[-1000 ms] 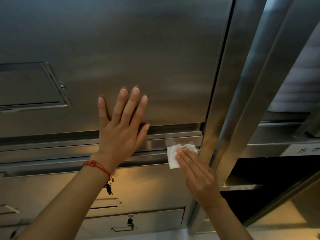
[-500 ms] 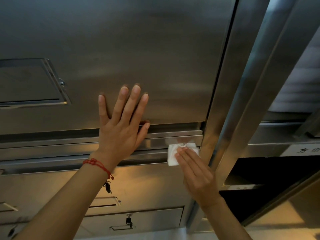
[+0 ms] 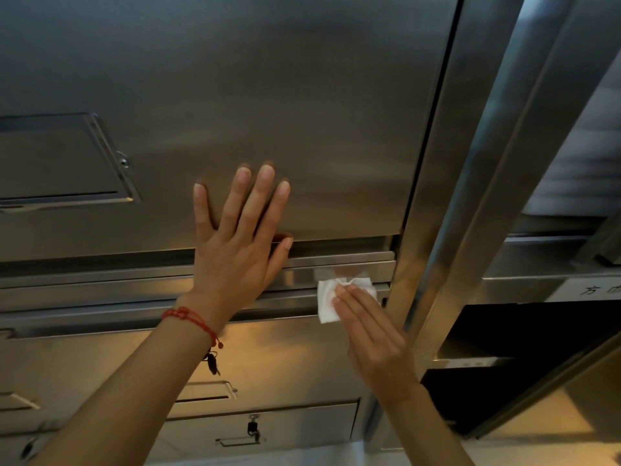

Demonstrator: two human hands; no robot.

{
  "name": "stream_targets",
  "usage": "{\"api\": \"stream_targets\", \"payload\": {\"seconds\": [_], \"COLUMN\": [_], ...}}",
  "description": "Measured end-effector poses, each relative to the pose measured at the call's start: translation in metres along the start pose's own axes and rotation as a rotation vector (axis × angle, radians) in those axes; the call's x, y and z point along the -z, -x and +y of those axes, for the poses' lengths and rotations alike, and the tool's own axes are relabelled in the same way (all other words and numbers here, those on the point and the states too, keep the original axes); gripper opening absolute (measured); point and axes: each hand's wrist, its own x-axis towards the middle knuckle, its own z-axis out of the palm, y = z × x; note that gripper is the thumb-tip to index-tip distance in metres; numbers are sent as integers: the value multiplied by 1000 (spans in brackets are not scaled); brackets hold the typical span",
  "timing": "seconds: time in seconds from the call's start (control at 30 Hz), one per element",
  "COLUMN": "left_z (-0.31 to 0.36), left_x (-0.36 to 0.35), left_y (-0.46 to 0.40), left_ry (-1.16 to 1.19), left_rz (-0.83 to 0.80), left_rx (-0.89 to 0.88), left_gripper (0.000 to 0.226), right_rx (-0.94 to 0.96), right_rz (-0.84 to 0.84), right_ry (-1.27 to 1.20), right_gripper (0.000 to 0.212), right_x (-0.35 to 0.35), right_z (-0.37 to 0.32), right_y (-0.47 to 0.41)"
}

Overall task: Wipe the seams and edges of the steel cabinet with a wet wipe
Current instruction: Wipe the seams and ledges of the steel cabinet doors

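Observation:
The steel cabinet [image 3: 302, 112] fills the view, with a large upper door panel and a horizontal seam [image 3: 100, 290] of stepped ledges below it. My left hand [image 3: 238, 240] lies flat with spread fingers on the lower part of that door panel. A white wet wipe [image 3: 327, 302] sits on the seam near its right end. My right hand [image 3: 369, 331] presses the wipe against the ledge with straight fingers, covering its right half.
A recessed flap [image 3: 60, 163] sits at the left of the upper panel. Lower drawers carry a lock with a key [image 3: 253, 428] and a pull handle [image 3: 205, 391]. A vertical steel post [image 3: 447, 196] borders the seam on the right; beyond it is a dark open compartment [image 3: 521, 348].
My right hand and the wipe have stayed near the right end of the seam, shifting only slightly. My left hand has kept its place on the panel.

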Motion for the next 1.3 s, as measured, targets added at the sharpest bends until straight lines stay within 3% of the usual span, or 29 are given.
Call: {"api": "stream_targets", "payload": {"seconds": [0.23,0.57,1.3], "left_z": [1,4,-43], "left_x": [2,1,24], "left_y": [0,0,39], "left_ry": [6,25,47], "left_rz": [-15,-9,-43], "left_rx": [5,32,73], "left_gripper": [67,65,65], "right_rx": [-101,-90,-69], "right_rz": [-11,48,34], "right_ry": [48,81,9], "right_gripper": [49,25,34], "right_x": [6,-8,-43], "right_z": [8,4,-68], "right_y": [13,17,-10]}}
